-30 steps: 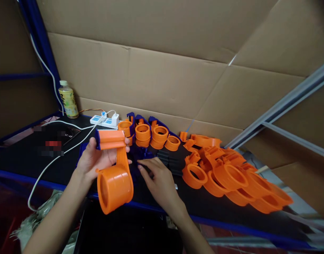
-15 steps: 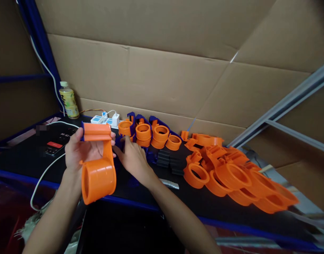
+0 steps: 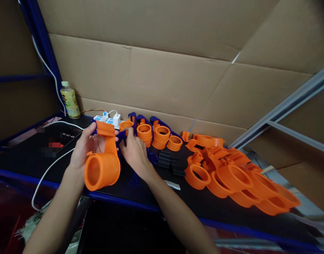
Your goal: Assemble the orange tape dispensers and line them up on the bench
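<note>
Orange plastic formed the dispenser frame (image 3: 107, 168) in the left hand (image 3: 81, 150), thumb and fingers closed about its upper end, its ring hanging toward the near edge of the black table (image 3: 189, 199). The right hand (image 3: 136, 151) was half curled at a blue piece (image 3: 121, 135); whether it gripped that could not be told. Behind stood stacked orange rings (image 3: 144, 138) near a power strip (image 3: 97, 118). Black pieces (image 3: 164, 159) and piled orange frames (image 3: 217, 160) lay to the right.
</note>
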Tool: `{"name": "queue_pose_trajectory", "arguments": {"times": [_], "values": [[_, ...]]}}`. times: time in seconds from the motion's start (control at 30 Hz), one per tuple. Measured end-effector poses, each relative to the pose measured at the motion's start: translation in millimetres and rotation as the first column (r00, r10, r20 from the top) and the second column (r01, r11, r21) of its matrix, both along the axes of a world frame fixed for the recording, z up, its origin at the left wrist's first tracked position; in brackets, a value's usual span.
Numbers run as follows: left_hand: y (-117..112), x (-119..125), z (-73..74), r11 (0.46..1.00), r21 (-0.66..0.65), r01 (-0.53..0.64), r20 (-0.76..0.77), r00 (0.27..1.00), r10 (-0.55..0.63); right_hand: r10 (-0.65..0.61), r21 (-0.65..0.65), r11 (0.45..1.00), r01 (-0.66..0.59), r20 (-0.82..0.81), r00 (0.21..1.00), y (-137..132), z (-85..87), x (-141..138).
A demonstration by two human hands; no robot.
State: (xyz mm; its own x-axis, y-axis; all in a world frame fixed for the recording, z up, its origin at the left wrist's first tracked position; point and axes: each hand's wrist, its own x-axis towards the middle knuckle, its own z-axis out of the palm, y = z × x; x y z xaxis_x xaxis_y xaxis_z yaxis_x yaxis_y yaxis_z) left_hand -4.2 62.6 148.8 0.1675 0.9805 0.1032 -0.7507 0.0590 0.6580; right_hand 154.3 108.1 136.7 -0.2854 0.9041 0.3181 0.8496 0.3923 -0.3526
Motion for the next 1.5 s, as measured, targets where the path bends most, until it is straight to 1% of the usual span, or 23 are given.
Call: {"name": "queue_pose_trajectory", "arguments": {"times": [0.03, 0.1, 0.13, 0.17, 0.2, 0.27, 0.3, 0.4, 0.5, 0.6, 0.77, 0.9, 0.97, 1.03, 1.1, 1.17, 1.2, 1.27, 1.33, 1.4, 1.5], "values": [[0.8, 2.3, 0.2, 0.999, -0.012, -0.044, -0.023, 0.999, 0.044, -0.013, 0.043, 0.999, 0.014, -0.024, 1.0, -2.8, 5.7, 2.9], [4.0, 7.2, -0.4, 0.977, 0.004, -0.214, -0.072, 0.974, 0.214, -0.011, 0.149, 0.989, 0.024, -0.086, 0.996, -9.6, 17.9, 11.0], [5.9, 10.0, -1.0, 0.951, 0.026, -0.307, -0.085, 0.947, 0.309, 0.014, 0.217, 0.976, 0.01, -0.111, 0.994, -13.8, 23.7, 15.8], [7.5, 13.0, -1.7, 0.931, 0.044, -0.361, -0.09, 0.927, 0.364, 0.052, 0.292, 0.956, -0.014, -0.123, 0.991, -18.5, 28.9, 20.8], [8.6, 16.2, -2.5, 0.92, 0.059, -0.387, -0.09, 0.916, 0.391, 0.095, 0.367, 0.929, -0.045, -0.119, 0.988, -23.8, 33.2, 25.4], [8.8, 22.9, -4.1, 0.921, 0.077, -0.382, -0.079, 0.918, 0.387, 0.162, 0.491, 0.865, -0.105, -0.075, 0.984, -35.6, 38.4, 32.9], [8.0, 26.1, -5.0, 0.923, 0.085, -0.376, -0.073, 0.921, 0.382, 0.179, 0.531, 0.837, -0.129, -0.043, 0.983, -41.6, 39.3, 35.3], [4.6, 33.4, -7.9, 0.916, 0.098, -0.39, -0.073, 0.915, 0.397, 0.191, 0.586, 0.79, -0.18, 0.045, 0.981, -56.6, 37.7, 38.6], [2.1, 36.7, -10.5, 0.915, 0.086, -0.395, -0.092, 0.911, 0.402, 0.196, 0.599, 0.773, -0.208, 0.087, 0.977, -64.4, 34.8, 39.8], [0.6, 38.6, -11.2, 0.922, 0.069, -0.382, -0.097, 0.917, 0.387, 0.193, 0.603, 0.768, -0.215, 0.103, 0.976, -67.3, 33.7, 42.4], [-3.1, 44.0, -10.7, 0.936, 0.089, -0.341, -0.109, 0.93, 0.35, 0.158, 0.613, 0.765, -0.198, 0.119, 0.98, -70.6, 31.6, 49.3], [-5.9, 47.4, -12.0, 0.934, 0.094, -0.345, -0.125, 0.927, 0.354, 0.148, 0.622, 0.762, -0.181, 0.105, 0.983, -75.0, 30.7, 54.6], [-6.6, 46.8, -12.1, 0.936, 0.091, -0.341, -0.154, 0.923, 0.352, 0.156, 0.6, 0.778, -0.184, 0.099, 0.983, -78.5, 32.6, 57.1], [-7.7, 44.8, -10.8, 0.942, 0.097, -0.321, -0.171, 0.927, 0.333, 0.208, 0.551, 0.81, -0.199, 0.048, 0.977, -81.8, 36.2, 59.5], [-10.2, 43.1, -8.1, 0.945, 0.123, -0.302, -0.172, 0.932, 0.32, 0.3, 0.47, 0.851, -0.233, -0.072, 0.951, -83.7, 40.4, 61.5], [-14.8, 43.4, -4.8, 0.939, 0.172, -0.298, -0.174, 0.929, 0.327, 0.362, 0.362, 0.894, -0.263, -0.241, 0.901, -83.1, 43.4, 62.8], [-17.8, 44.4, -3.4, 0.933, 0.202, -0.297, -0.179, 0.926, 0.334, 0.367, 0.302, 0.914, -0.27, -0.333, 0.869, -82.0, 44.1, 63.1], [-24.6, 47.6, -2.0, 0.921, 0.268, -0.284, -0.197, 0.919, 0.341, 0.327, 0.19, 0.945, -0.267, -0.528, 0.784, -78.8, 43.6, 63.7], [-31.2, 50.3, -2.7, 0.913, 0.314, -0.259, -0.226, 0.914, 0.337, 0.258, 0.074, 0.953, -0.293, -0.705, 0.66, -75.8, 41.8, 64.5], [-36.2, 50.7, -5.0, 0.906, 0.344, -0.248, -0.248, 0.906, 0.343, 0.183, -0.028, 0.933, -0.358, -0.821, 0.54, -74.5, 39.6, 66.0], [-39.7, 46.7, -9.0, 0.888, 0.384, -0.254, -0.285, 0.882, 0.375, 0.107, -0.102, 0.891, -0.442, -0.899, 0.425, -75.2, 36.5, 68.7]]}}
